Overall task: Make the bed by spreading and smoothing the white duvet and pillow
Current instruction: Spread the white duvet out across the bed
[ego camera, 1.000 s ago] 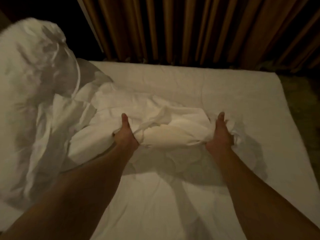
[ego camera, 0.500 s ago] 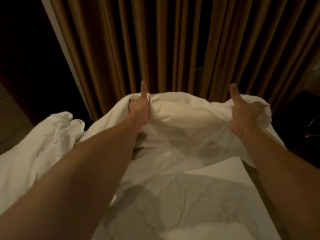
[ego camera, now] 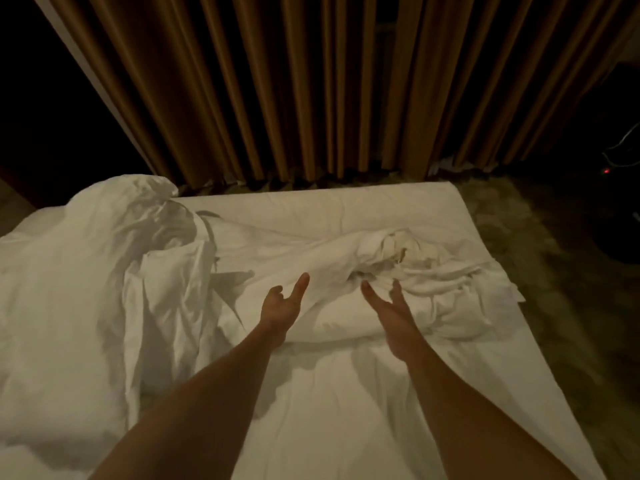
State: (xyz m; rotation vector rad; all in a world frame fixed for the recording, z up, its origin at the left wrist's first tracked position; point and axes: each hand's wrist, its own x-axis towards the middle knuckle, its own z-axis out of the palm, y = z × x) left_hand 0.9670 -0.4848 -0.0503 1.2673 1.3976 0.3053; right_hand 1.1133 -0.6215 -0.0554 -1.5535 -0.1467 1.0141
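A white duvet [ego camera: 398, 282] lies in a crumpled, twisted bunch across the far right part of the bed, its bulk heaped toward the right edge and a smoother fold reaching left. We hold both arms out over it: our left hand [ego camera: 282, 303] hovers just beside the near edge of the bunch, fingers loosely spread and the thumb raised, gripping nothing; our right hand [ego camera: 393, 311] is stretched flat with straight fingers, also empty, its fingertips [ego camera: 367, 287] near the tangled cloth. We judge the hands are placed apart like this to take hold of the bunch at two spots and draw it flat. To the left, a second mass of white bedding [ego camera: 90, 271] is piled high; we cannot tell which part of it is the pillow. The white mattress sheet [ego camera: 346, 410] beneath is creased. Brown curtains [ego camera: 294, 91] hang in folds behind the bed, in dim light.
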